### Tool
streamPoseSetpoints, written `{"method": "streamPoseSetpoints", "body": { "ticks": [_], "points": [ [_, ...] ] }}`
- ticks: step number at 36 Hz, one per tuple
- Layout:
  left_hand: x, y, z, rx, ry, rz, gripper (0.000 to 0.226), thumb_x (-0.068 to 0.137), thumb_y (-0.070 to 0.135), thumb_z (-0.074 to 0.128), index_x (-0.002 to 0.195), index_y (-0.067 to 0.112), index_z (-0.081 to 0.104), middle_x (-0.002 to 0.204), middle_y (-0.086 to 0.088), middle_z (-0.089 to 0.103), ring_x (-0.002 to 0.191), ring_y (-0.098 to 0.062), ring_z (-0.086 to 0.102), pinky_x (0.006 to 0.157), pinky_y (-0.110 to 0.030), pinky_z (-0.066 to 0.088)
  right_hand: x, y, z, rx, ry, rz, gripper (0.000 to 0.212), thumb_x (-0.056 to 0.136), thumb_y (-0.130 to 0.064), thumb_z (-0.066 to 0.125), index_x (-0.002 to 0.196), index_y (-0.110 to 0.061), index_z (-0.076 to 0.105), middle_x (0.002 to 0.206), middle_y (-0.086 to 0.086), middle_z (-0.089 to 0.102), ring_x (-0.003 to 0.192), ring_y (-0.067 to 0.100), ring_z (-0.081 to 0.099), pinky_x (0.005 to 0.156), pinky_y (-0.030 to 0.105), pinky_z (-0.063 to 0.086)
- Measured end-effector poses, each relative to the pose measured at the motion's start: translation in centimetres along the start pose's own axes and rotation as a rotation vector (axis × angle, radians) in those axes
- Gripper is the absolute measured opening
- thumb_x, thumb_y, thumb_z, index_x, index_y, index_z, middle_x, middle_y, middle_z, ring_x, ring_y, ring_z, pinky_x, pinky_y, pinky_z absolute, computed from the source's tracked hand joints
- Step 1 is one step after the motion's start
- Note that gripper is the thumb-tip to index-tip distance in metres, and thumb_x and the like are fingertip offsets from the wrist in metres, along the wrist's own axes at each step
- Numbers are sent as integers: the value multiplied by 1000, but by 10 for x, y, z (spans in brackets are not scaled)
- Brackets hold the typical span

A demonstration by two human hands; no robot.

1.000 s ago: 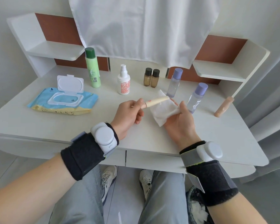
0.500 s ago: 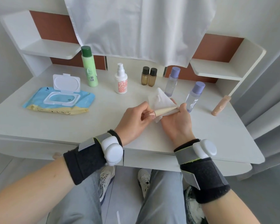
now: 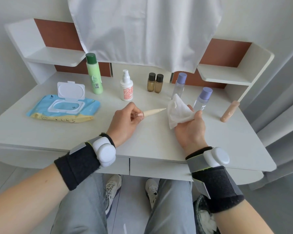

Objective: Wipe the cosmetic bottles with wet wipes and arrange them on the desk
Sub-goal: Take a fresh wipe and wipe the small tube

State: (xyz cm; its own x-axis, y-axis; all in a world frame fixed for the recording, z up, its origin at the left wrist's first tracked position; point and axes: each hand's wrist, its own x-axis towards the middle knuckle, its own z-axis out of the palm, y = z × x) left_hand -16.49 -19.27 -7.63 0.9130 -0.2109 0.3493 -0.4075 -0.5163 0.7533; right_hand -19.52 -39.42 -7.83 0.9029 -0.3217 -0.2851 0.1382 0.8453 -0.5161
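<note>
The left hand (image 3: 125, 123) pinches the beige tube (image 3: 154, 112) by its cap, long axis aimed right; the right hand (image 3: 191, 130) fingers (image 3: 197, 115) clutch the wet wipe (image 3: 178, 113) just beyond its tip.

The left hand (image 3: 125, 122) pinches a beige tapered tube (image 3: 153, 112) by its thick end, its thin tip almost at the crumpled wet wipe (image 3: 178, 112) gripped by the right hand (image 3: 191, 129). Left of the left hand an open wet-wipe pack (image 3: 63, 108) lies on the desk (image 3: 41, 132); beyond that hand stand a green bottle (image 3: 93, 76), a white pump bottle (image 3: 126, 88) and two small amber bottles (image 3: 150, 81). Two clear purple-capped bottles (image 3: 202, 98) stand just beyond the right hand, and a second beige tube (image 3: 230, 111) lies to its right.
</note>
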Motion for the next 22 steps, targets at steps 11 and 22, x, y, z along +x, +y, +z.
{"method": "streamPoseSetpoints", "body": {
  "ticks": [11,22],
  "points": [
    [-13,15,10,72,83,351,9,86,7,68,91,6,60,85,-4,63,75,-16,56,70,-37,50,-3,14,10,-58,-83,23,56,106,-44,21,143,-6,38,146,17,47,133,28,48,106,38,41],
    [-19,18,19,342,57,610,25,84,-4,66,107,4,69,84,-9,57,77,-28,53,58,-41,49,-3,25,10,-67,-187,93,70,103,-52,18,149,-1,32,152,20,37,141,31,37,114,37,32]
  ]
}}
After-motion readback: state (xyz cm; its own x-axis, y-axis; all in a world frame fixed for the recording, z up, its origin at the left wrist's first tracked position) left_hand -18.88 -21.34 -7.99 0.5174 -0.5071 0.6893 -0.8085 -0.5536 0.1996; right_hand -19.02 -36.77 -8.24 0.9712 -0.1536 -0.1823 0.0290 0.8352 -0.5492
